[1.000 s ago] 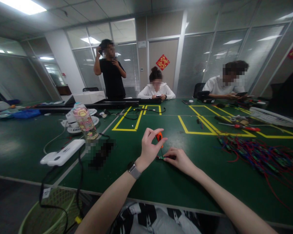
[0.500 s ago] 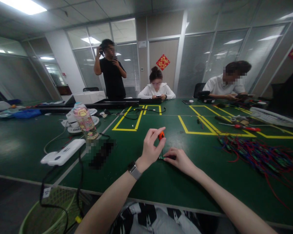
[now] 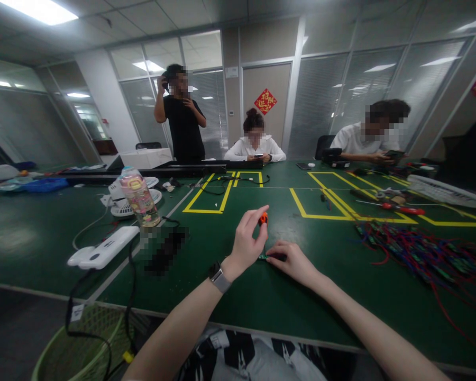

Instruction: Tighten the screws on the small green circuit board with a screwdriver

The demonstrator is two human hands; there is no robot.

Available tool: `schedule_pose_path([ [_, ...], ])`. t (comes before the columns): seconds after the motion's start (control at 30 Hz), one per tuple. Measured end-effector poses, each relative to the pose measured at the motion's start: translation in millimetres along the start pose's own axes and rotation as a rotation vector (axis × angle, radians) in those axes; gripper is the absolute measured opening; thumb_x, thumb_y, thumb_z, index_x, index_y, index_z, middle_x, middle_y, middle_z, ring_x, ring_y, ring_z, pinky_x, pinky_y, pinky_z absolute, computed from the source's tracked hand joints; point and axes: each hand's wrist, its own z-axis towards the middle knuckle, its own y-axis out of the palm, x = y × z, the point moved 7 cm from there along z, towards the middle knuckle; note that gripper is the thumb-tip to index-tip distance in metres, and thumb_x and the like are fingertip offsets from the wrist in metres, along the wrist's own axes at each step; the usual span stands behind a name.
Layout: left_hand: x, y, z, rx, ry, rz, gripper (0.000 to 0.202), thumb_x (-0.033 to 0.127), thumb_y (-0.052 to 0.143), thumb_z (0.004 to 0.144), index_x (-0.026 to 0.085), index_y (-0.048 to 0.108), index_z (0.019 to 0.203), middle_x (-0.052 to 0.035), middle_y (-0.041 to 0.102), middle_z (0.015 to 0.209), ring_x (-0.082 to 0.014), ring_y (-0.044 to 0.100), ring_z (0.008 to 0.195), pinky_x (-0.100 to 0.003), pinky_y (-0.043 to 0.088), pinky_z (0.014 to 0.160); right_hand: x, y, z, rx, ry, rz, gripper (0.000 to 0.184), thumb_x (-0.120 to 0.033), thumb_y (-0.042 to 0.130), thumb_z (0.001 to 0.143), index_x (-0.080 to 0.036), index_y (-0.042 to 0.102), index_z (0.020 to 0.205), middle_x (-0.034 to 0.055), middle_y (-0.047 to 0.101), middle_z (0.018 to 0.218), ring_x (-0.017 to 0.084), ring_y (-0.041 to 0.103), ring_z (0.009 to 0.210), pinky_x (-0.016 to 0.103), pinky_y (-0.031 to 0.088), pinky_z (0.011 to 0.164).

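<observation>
My left hand (image 3: pixel 248 239) is closed around the orange and black handle of a screwdriver (image 3: pixel 264 218), which stands upright with its thin shaft pointing down. Under the shaft lies a small green circuit board (image 3: pixel 263 257) on the table. My right hand (image 3: pixel 291 259) pinches the board's right end between thumb and fingers, keeping it against the green surface. The screwdriver's tip and part of the board are hidden behind my left hand.
To the right lies a heap of circuit boards with red and blue wires (image 3: pixel 420 254), with a red screwdriver (image 3: pixel 412 209) behind it. A bottle (image 3: pixel 138 198) and a white device (image 3: pixel 107 248) stand left. A green basket (image 3: pixel 51 346) is below the table edge.
The orange handle has turned slightly within my left fingers. My right hand and the board look the same.
</observation>
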Motion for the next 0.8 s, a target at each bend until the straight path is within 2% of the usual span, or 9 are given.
schedule_pose_path([
  [0.17,1.4,-4.7,0.5,0.062,0.028,0.032,0.028,0.022,0.062,0.088,0.02,0.061,0.116,-0.0036,0.054,0.093,-0.0161,0.055,0.085,-0.029,0.049,0.077,1.7,1.1,-0.1,0.003,0.006,-0.002,0.012,-0.019,0.065,0.083,-0.019,0.076,0.088,0.0052,0.065,0.085,0.018,0.062,0.073,0.029,0.05,0.069],
  [0.37,1.9,0.8,-0.7,-0.025,0.04,-0.054,0.035,0.013,0.045,0.094,0.02,0.052,0.128,-0.0079,0.059,0.113,-0.0186,0.056,0.105,-0.034,0.046,0.092,1.0,-0.6,0.4,-0.017,0.015,0.002,0.012,-0.018,0.065,0.081,-0.018,0.075,0.088,0.005,0.066,0.083,0.018,0.062,0.073,0.029,0.05,0.068],
  [0.6,0.9,-1.9,-0.7,0.034,0.045,-0.001,0.027,0.021,0.057,0.09,0.021,0.059,0.117,-0.0045,0.056,0.096,-0.0169,0.056,0.089,-0.03,0.049,0.078,1.4,-1.0,0.8,-0.021,0.061,0.035,0.012,-0.016,0.064,0.08,-0.016,0.074,0.086,0.0054,0.066,0.084,0.018,0.062,0.073,0.029,0.05,0.069],
  [0.67,0.5,-1.0,-1.1,0.019,0.039,-0.004,0.029,0.022,0.057,0.091,0.021,0.058,0.12,-0.0048,0.056,0.098,-0.0171,0.056,0.09,-0.031,0.05,0.079,1.3,-0.7,0.7,-0.022,0.058,0.039,0.012,-0.016,0.064,0.08,-0.016,0.074,0.086,0.0053,0.066,0.084,0.018,0.062,0.073,0.029,0.05,0.069],
  [0.8,0.0,2.2,-1.1,-0.044,0.013,-0.042,0.035,0.018,0.045,0.096,0.021,0.05,0.131,-0.0078,0.059,0.11,-0.0186,0.057,0.101,-0.034,0.049,0.088,1.4,-1.5,0.3,-0.015,0.047,0.024,0.01,-0.018,0.064,0.081,-0.016,0.073,0.084,0.0043,0.065,0.081,0.017,0.061,0.072,0.028,0.049,0.067],
])
